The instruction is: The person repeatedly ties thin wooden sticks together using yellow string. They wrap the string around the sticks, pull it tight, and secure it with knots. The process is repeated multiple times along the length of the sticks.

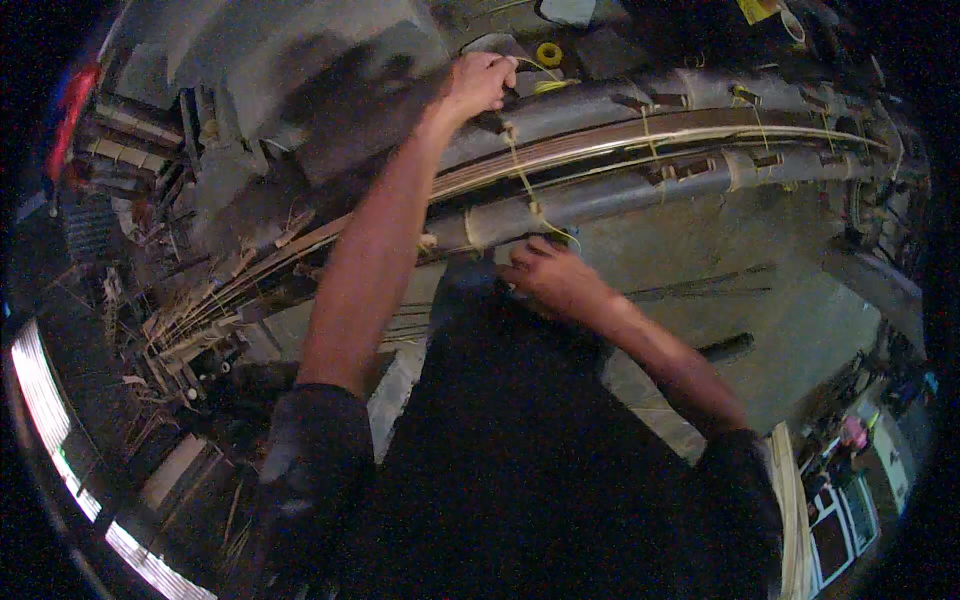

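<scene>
My left hand (484, 82) reaches over the far dark pipe-like beam (580, 103), its fingers curled on a thin yellow cord (540, 68). Between this beam and a near grey one (600, 203) lies a bundle of long thin strips (560, 148), bowed by the lens. A pale cord tie (520, 172) crosses the bundle from beam to beam. From its near end a yellow cord tail (560, 232) hangs down beside my right hand (548, 275). That hand is closed in front of my dark shirt, and what its fingers hold is hidden.
More cord ties (648, 132) and short pegs (688, 170) line the beams toward the right. A yellow ring-shaped roll (548, 54) sits beyond the far beam. Loose strip ends (190, 325) spread out at the left. A dark rod (728, 347) lies on the floor at the right.
</scene>
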`<state>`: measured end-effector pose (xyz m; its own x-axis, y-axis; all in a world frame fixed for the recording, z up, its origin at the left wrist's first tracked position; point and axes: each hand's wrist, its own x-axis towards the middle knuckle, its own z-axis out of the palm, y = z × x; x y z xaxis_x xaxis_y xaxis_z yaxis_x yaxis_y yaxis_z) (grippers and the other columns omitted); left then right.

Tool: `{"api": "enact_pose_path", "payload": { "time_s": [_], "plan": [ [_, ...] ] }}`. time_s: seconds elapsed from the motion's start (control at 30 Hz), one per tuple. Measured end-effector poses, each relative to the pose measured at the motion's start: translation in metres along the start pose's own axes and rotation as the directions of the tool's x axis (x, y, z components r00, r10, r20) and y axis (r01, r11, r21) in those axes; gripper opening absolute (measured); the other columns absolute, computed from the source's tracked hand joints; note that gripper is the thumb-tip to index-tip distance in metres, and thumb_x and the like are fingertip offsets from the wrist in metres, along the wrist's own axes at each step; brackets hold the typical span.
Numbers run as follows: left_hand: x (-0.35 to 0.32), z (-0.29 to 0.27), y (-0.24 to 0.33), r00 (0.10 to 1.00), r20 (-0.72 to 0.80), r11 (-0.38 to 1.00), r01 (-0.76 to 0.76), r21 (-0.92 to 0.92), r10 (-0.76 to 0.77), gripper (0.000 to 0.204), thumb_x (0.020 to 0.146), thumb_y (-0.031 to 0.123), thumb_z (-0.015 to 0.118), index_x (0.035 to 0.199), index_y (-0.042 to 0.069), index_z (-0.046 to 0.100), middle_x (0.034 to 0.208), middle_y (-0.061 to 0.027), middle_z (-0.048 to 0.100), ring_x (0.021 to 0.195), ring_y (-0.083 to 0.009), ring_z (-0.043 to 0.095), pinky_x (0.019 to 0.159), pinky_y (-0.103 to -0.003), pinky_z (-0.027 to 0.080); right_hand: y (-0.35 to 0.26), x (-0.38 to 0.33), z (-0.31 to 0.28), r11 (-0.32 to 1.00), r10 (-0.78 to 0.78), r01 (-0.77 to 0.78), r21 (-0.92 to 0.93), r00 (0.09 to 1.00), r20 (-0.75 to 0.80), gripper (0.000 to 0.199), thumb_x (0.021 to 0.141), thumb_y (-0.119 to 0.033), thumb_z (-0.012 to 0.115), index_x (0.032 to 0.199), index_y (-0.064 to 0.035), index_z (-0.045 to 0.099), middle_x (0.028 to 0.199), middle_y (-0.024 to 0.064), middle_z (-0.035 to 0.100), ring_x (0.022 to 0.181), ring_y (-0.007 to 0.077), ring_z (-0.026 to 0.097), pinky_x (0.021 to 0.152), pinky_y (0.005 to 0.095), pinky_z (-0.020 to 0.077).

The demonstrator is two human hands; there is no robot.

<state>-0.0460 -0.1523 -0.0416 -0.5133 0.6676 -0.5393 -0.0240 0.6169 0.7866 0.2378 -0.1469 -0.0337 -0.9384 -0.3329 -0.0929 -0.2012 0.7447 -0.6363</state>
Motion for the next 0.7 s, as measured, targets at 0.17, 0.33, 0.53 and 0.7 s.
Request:
{"api": "enact_pose_path", "payload": {
  "time_s": [0.17,0.33,0.53,0.7],
  "plan": [
    [-0.082,-0.105,-0.012,0.946,-0.105,0.869,-0.234,0.437,0.307,0.045,0.094,0.042,0.046,0.106,0.002,0.064,0.096,-0.0107,0.067,0.092,-0.0159,0.063,0.079,-0.031,0.048,-0.094,-0.029,-0.015,0.122,0.399,-0.124,0.985,0.915,0.066,0.067,0.075,-0.001,0.067,0.136,-0.0124,0.041,0.096,0.009,0.062,0.083,0.0231,0.062,0.075,0.0337,0.0517],
    [-0.184,-0.1,-0.03,0.844,-0.076,0.845,-0.535,-0.027,0.532,0.03,0.092,0.028,0.054,0.104,0.001,0.061,0.091,-0.0116,0.067,0.087,-0.0185,0.064,0.079,-0.032,0.049,-0.089,0.054,0.042,0.479,0.48,-0.243,0.843,0.877,-0.019,0.031,0.082,-0.004,0.061,0.113,-0.0059,0.058,0.1,0.0091,0.065,0.09,0.0214,0.063,0.084,0.0358,0.0491],
    [-0.223,-0.036,-0.128,0.575,-0.373,0.625,-0.335,0.705,0.729,0.019,0.084,0.019,0.059,0.096,0.005,0.065,0.084,-0.0145,0.066,0.08,-0.0359,0.062,0.072,-0.041,0.049,-0.211,0.152,-0.173,0.949,0.077,-0.079,-0.307,0.997,-0.019,0.016,0.079,-0.008,0.062,0.094,-0.0021,0.063,0.1,0.0125,0.065,0.094,0.027,0.063,0.08,0.0346,0.05],
    [-0.218,-0.037,-0.108,0.74,-0.38,0.691,-0.156,0.706,0.555,0.025,0.092,0.029,0.052,0.085,0.012,0.068,0.072,-0.0129,0.066,0.064,-0.0325,0.063,0.063,-0.044,0.05,-0.128,0.238,-0.159,0.989,-0.144,0.144,0.039,0.99,0.001,0.038,0.089,-0.031,0.058,0.11,0.0007,0.055,0.104,0.0206,0.062,0.101,0.0364,0.06,0.084,0.0428,0.046]
  ]
}}
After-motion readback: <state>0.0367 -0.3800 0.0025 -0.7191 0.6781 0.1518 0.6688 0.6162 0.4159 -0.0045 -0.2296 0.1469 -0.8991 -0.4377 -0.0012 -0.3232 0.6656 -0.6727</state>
